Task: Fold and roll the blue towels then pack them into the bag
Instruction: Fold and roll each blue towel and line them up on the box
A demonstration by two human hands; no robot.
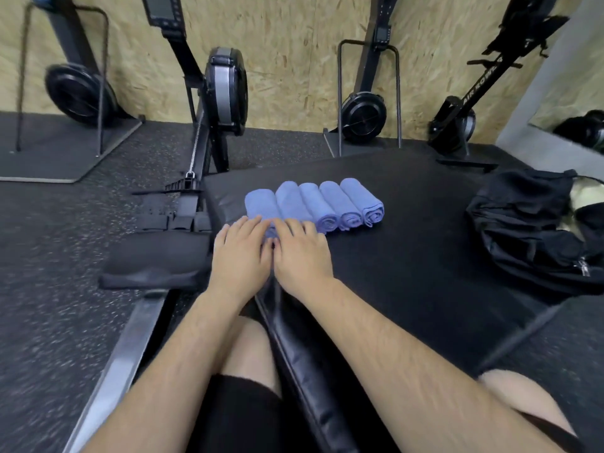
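Several rolled blue towels [323, 204] lie side by side in a row on a black padded mat [408, 243]. My left hand [240, 253] and my right hand [302, 253] lie palm down next to each other at the near end of the leftmost rolls [261, 206], fingers stretched over the cloth. The near ends of those rolls are hidden under my fingers. A black bag [529, 230] sits on the mat's right side, its top open with a pale lining showing.
A rowing machine [209, 132] runs along the mat's left edge, its seat [153, 266] beside my left hand. More rowers stand upright against the chipboard wall [294, 44]. My bare knees and black shorts fill the bottom of the view.
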